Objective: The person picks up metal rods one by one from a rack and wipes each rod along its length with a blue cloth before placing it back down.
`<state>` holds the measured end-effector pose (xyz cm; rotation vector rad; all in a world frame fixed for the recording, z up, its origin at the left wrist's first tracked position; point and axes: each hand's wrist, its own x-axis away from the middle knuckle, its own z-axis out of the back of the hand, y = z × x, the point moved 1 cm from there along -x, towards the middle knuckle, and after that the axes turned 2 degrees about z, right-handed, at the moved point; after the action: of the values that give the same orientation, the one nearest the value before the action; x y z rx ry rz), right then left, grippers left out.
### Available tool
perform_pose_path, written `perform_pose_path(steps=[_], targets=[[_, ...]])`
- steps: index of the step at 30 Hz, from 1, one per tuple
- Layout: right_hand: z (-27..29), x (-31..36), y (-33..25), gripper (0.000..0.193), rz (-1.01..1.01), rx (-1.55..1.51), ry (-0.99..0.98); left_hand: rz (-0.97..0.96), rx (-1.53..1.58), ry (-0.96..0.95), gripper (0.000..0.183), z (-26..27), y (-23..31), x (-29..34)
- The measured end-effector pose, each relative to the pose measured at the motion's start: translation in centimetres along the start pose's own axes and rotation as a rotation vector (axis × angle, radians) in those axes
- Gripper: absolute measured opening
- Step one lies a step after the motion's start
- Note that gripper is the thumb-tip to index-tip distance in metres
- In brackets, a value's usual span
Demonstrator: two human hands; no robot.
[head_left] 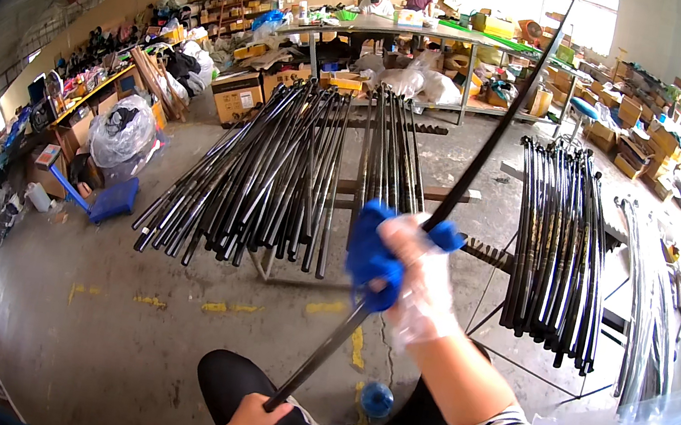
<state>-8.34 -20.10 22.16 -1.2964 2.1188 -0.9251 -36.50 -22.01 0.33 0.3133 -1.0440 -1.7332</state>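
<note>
A long black pole point(497, 135) runs slantwise from my lap up to the top right of the view. Near its lower end my left hand point(257, 417) is closed round it, close to my left thigh. Farther up, my right hand point(416, 284), in a thin clear plastic glove, presses a blue cloth point(372, 254) round the pole. The cloth bunches out on both sides of the fingers. Behind lie several similar black poles point(267, 169) in a fanned pile, with a narrower bundle point(395, 154) beside it and another group point(559, 249) to the right.
Notched rack bars point(487, 253) carry the poles. Plastic-wrapped poles point(648, 300) lie at the far right. A blue-capped bottle point(376, 399) stands on the floor between my legs. At left is a blue trolley point(115, 200). Two people work at a long table point(345, 26) at the back, among cardboard boxes.
</note>
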Motion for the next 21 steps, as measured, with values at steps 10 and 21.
perform_pose_path(steps=[10, 21], targets=[[1.2, 5.7, 9.9, 0.021, -0.173, -0.042, -0.064, -0.144, 0.368, -0.215, 0.017, -3.6, 5.6, -4.5], [0.5, 3.6, 5.3, 0.018, -0.226, -0.043, -0.153, -0.828, -0.063, 0.301, 0.016, -0.3, 8.3, -2.7]])
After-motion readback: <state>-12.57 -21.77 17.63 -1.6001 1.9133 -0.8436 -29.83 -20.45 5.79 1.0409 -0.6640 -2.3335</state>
